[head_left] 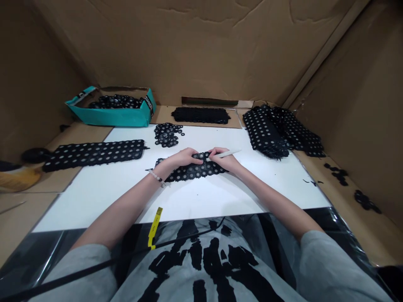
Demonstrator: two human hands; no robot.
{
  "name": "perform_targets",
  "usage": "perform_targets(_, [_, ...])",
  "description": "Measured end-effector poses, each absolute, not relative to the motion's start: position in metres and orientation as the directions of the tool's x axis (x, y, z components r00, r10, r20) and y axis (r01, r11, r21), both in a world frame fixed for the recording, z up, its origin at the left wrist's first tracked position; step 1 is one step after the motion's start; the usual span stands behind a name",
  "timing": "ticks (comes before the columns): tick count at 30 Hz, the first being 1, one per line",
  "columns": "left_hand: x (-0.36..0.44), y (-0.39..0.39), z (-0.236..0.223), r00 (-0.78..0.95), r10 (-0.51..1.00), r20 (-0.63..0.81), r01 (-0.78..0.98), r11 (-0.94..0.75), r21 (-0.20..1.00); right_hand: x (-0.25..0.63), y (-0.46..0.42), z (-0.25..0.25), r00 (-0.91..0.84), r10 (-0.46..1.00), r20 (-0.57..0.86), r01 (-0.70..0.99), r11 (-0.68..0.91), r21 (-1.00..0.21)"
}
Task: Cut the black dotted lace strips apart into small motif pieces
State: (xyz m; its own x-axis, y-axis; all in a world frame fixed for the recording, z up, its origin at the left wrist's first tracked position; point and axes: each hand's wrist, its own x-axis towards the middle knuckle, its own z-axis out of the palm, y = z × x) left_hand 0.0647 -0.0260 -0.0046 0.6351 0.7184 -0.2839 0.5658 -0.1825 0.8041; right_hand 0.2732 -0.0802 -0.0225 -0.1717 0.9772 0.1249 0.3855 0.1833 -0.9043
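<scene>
lace strip (195, 171) under hands (181, 157) (222, 158), "sho" box (126, 118)

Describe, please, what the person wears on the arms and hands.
The left hand and right hand are bare, with no gloves. The left sleeve and right sleeve are short and grey, so the forearms are uncovered. The left wrist wears a bracelet of pale beads; no bracelet shows on the right wrist. A black cable runs across the body.
</scene>
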Motion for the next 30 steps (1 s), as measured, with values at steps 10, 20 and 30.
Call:
perform_targets(10, [0.06, -0.023, -0.001, 0.674, 0.727, -0.133, 0.56, -0.385, 0.734, 0.287, -0.073, -0.018, -0.178, 0.983, 0.046, 0.486, 0.128, -0.864])
perform_targets(20, [0.061, -0.02, -0.011, 0.64, 0.765, -0.064, 0.516, -0.367, 0.774, 0.27, -0.07, -0.029, -0.111, 0.987, 0.113, 0.359, 0.146, -0.922])
perform_targets(30, [0.059, -0.016, -0.006, 0.686, 0.706, -0.174, 0.506, -0.291, 0.812, 0.263, -0.08, -0.031, -0.121, 0.961, 0.248, 0.558, 0.272, -0.784])
